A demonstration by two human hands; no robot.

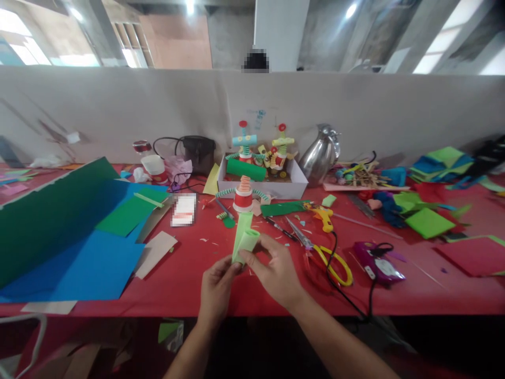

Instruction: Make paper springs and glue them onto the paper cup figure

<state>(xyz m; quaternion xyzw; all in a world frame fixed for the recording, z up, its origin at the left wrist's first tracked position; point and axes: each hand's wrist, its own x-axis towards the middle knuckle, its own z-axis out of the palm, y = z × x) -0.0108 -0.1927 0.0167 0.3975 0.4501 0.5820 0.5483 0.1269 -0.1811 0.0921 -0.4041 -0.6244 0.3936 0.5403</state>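
Note:
Both hands hold a strip of light green paper (243,237) that is curled into a roll at its near end. My left hand (216,287) pinches the lower left edge of the strip. My right hand (276,268) grips the rolled part with thumb and fingers. The strip hovers just above the red table (165,284), near its front edge. A paper-cup figure with a coiled paper spring (243,195) stands right behind the strip.
Large green (47,216) and blue (90,263) paper sheets lie at the left. Yellow-handled scissors (327,258), a glue gun (324,217) and a purple device (374,263) with cables lie at the right. A white box (295,184) of paper figures and a steel jug (320,155) stand behind.

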